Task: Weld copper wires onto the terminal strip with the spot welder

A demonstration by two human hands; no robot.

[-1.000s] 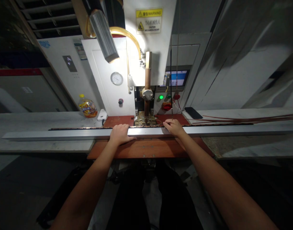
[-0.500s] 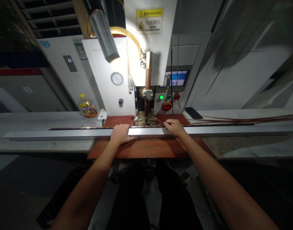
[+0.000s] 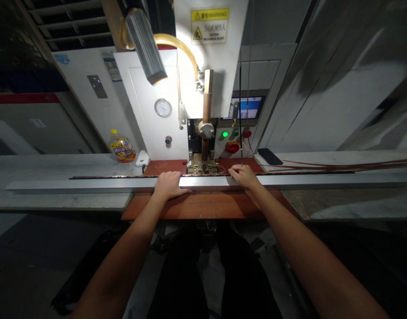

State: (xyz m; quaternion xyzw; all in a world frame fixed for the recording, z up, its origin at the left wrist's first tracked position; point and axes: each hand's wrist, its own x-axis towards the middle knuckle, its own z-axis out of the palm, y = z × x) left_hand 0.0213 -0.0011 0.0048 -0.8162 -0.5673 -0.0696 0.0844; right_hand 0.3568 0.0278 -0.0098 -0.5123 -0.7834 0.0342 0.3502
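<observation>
A long silver metal bar (image 3: 206,182) lies crosswise in front of the machine, with a thin dark, copper-edged strip (image 3: 103,177) along its back edge. My left hand (image 3: 169,184) is wrapped over the bar, fingers across the top and thumb along the front. To the right, my right hand (image 3: 245,176) is closed in a pinch at the strip's edge; what its fingertips hold is hidden. Between the hands, a copper-coloured electrode (image 3: 205,148) points down at a brass-coloured fixture (image 3: 197,165) just behind the bar. A thin black rod (image 3: 240,133) comes down close behind my right hand.
Several thin copper-coloured rods (image 3: 350,166) lie at the right near a dark phone (image 3: 270,156). A yellow-capped bottle (image 3: 123,148) and a small white device (image 3: 142,158) stand left. A reddish-brown board (image 3: 203,208) lies under the bar. Machine buttons include a lit green one (image 3: 225,134).
Both hands and the bar hold their positions, apart from a slight shift of the whole view. Lit marks on the small dark panel at left no longer show.
</observation>
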